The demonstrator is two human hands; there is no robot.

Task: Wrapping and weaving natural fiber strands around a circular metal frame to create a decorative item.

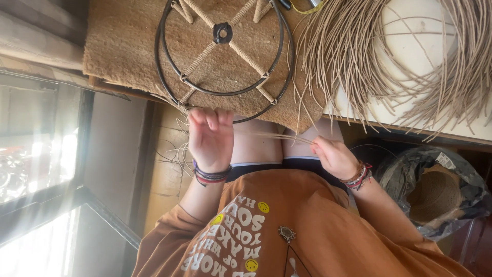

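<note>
Cord strand (277,136): a thin pale length drawn taut between the two hands, just off the near rim of the round metal frame (223,32). Its long axis runs almost level across the view. One end points at the frame rim under the left hand (210,138), and the other points away from the frame into the right hand (333,156).

Frame attitude: lying flat, face up, on a brown woven mat (118,46) on the surface (410,25). Its near rim overhangs the mat edge toward the person. Being round, it has no long axis. The four cord-wrapped spokes form a diagonal cross about the central hub.

Grip state:
- Left hand: fingers curled closed over the near rim of the frame. Whether the strand end is also trapped under them cannot be told.
- Right hand: closed in a fingertip pinch on the strand, away from the frame.

Hazards, as judged:
- The overhanging frame may tip or slide off the mat if strand tension pulls it toward the person while the left-hand hold loosens.
- The strand may slip from the pinch, slackening the wrap at the rim.
- The loose cord bundle (359,56), beside the frame opposite the left hand, has ends trailing toward the working strand and may snag it.
</note>
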